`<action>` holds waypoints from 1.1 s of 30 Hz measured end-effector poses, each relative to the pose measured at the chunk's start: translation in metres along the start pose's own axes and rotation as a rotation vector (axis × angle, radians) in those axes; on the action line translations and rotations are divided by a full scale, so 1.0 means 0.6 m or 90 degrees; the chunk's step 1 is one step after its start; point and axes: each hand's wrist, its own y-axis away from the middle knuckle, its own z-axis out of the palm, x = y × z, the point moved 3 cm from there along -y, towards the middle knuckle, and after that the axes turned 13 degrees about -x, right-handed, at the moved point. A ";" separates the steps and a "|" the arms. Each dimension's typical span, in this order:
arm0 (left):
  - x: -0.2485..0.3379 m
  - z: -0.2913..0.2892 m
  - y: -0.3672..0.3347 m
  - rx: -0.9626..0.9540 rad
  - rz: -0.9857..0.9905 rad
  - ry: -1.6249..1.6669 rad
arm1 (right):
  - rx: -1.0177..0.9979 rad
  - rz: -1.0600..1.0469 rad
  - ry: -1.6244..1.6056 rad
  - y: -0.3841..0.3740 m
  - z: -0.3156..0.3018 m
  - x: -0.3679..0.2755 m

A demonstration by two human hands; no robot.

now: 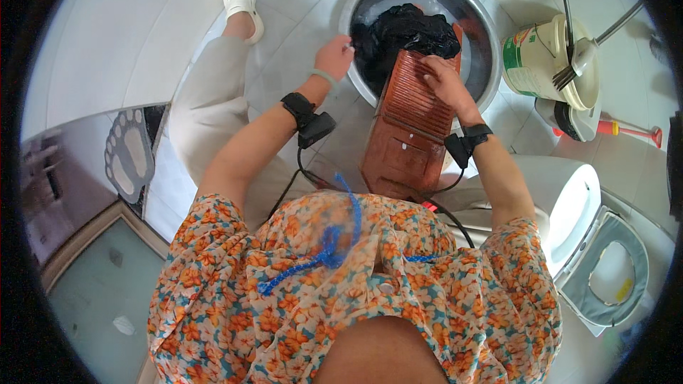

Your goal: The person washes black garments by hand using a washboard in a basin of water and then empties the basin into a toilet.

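Observation:
A reddish-brown washboard (420, 92) leans into a large metal basin (491, 64), its lower end close to my body. Wet black cloth (413, 28) lies bunched over the board's upper end, partly down in the basin. The fingers of my right hand (446, 84) are apart and rest on the board's ridges, just below the cloth. At the basin's left rim is my left hand (333, 57), its fingers curled closed. What those fingers hold, if anything, is too small to make out. Cloudy water (434, 3) shows in the basin.
To the right stand a cream bucket (523, 64) with a brush (580, 60) across it and a white toilet (573, 206) with a grey seat cover (605, 274). A footprint-patterned mat (129, 153) lies left. My leg and white clog (242, 0) flank the basin. Cables hang from both wrists.

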 end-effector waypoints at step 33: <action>-0.051 0.133 -0.090 -0.470 -0.206 -0.524 | 0.169 0.554 0.061 0.055 0.151 -0.012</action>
